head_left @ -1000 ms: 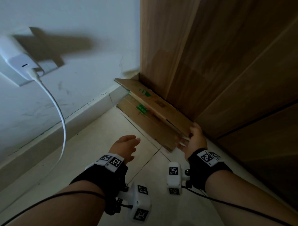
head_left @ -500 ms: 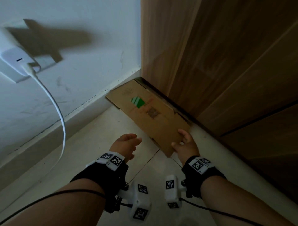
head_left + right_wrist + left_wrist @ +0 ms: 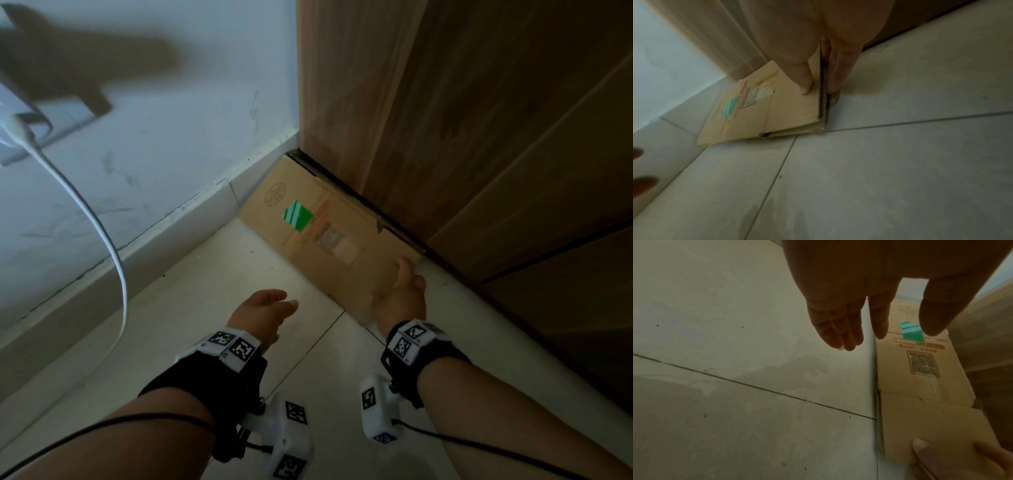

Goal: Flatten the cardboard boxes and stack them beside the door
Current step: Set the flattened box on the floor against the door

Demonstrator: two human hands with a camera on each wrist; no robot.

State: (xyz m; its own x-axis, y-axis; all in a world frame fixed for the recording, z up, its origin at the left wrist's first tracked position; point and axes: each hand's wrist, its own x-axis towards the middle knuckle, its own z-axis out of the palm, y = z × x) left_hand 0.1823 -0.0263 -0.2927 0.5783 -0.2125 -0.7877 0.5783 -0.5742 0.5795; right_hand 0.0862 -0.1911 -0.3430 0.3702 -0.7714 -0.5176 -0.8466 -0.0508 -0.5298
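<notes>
The flattened box (image 3: 329,236), tilted up a second ago, now lies flat on the stack at the foot of the door (image 3: 462,120). The right hand (image 3: 400,294) pinches its near edge; the left hand (image 3: 263,308) hovers spread, empty. Placement appears nearly complete.
</notes>
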